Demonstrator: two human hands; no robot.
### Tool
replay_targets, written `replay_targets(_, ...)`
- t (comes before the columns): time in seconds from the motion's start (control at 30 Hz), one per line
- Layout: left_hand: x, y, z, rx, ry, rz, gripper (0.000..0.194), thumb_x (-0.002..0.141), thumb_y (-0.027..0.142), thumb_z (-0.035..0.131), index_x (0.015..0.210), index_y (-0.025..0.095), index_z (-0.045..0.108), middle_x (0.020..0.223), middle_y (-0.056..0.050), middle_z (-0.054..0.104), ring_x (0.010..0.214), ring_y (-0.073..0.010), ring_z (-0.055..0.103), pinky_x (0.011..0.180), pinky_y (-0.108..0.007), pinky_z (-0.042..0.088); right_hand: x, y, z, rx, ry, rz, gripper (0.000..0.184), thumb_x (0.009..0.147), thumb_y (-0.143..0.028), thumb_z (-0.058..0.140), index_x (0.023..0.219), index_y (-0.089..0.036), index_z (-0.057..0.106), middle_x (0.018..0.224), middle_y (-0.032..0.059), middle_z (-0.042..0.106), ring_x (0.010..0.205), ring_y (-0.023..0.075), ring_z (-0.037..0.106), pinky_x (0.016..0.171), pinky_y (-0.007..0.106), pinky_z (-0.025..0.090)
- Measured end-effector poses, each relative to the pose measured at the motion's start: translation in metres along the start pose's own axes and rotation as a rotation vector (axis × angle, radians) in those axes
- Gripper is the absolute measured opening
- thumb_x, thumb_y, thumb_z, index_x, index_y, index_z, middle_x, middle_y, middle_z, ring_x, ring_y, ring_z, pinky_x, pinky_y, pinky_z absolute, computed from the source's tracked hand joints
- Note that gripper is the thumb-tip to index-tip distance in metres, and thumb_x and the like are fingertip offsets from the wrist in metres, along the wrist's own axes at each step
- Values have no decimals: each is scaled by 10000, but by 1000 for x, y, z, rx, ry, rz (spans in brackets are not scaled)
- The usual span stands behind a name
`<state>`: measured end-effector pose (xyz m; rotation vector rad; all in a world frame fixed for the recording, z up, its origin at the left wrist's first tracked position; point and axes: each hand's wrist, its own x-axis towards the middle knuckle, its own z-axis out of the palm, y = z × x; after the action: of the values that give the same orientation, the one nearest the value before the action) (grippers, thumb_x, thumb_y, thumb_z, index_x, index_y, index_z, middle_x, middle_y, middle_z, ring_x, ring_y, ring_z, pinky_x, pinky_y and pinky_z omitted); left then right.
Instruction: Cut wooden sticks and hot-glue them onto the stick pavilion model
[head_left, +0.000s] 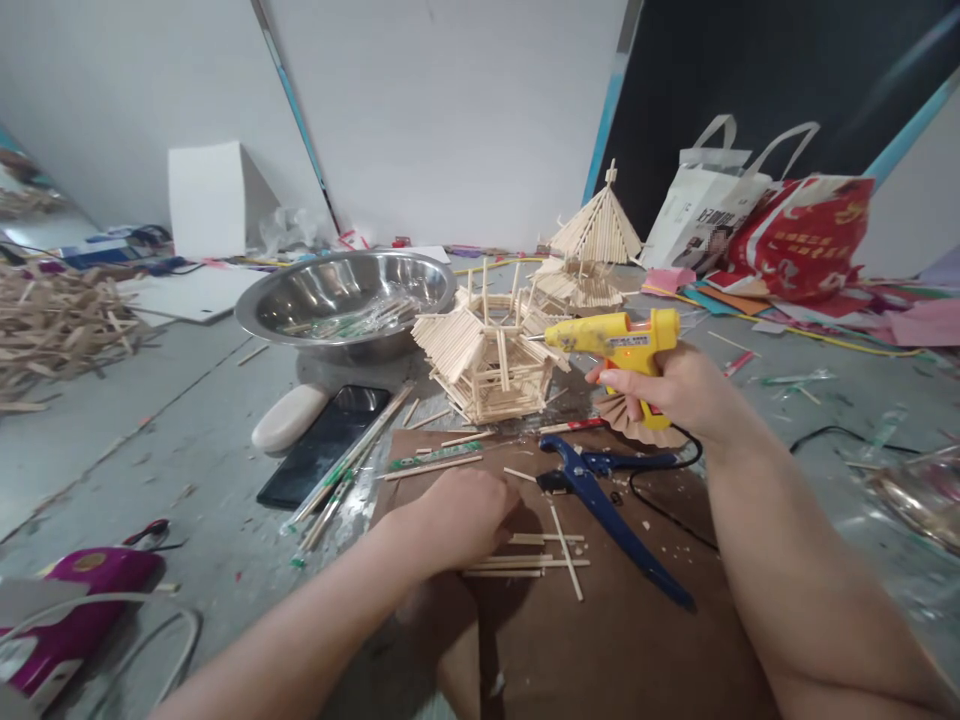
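Note:
In my right hand (679, 385) is a yellow hot glue gun (619, 338), my fingers wrapped round its handle. Its nozzle points left, in front of or beside a small pavilion model (499, 365) built of thin wooden sticks. My left hand (469, 510) is curled low over the brown cardboard (600, 660), its fingertips hidden; what they hold, if anything, does not show. Cut wooden sticks (525, 564) lie just below that hand, with one stick (566, 555) crossing them. Blue-handled cutters (611, 515) rest on the cardboard between my hands.
A steel basin (341, 300) stands behind a black phone (330, 440), a white oval object (291, 418) and wrapped chopsticks (352, 460). A finished-looking stick tower (596, 235) stands farther back. The gun's black cord (667, 510) trails over the cardboard. Bags (795, 240) stand at right.

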<state>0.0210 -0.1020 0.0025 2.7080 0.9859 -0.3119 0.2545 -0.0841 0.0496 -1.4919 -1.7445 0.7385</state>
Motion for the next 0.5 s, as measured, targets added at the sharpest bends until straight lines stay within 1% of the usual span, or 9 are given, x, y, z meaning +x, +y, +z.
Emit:
replay_targets(0.17,-2,2,10,17,1,60,200,669,165,428,765,151,604,751,-106,629,692,-220,589,603,-308,436,-1,-3,1,-41,-13,2,184,672,-392,535,707,-217,576,584,1,605,406,119,504,446,279,433)
replay_targets(0.3,-2,5,12,11,-19,67,205,639,116,434,752,145,602,749,-111,627,681,-203,589,599,-285,434,-1,-2,1,-46,-14,2,190,672,-395,534,736,-224,586,559,-5,602,410,124,508,443,276,433)
replay_targets(0.4,-3,5,8,32,-25,52,213,627,115,439,764,143,599,733,-115,627,682,-212,584,600,-296,429,-1,1,1,-55,-11,0,193,676,-401,531,709,-218,584,545,-2,598,408,121,504,453,276,433)
replay_targets(0.5,-6,0,-4,-6,18,8,202,693,161,395,741,152,590,657,-97,616,621,-203,572,570,-294,410,0,2,2,-31,8,13,209,684,-406,520,729,-210,579,526,-1,583,416,126,507,450,273,431)
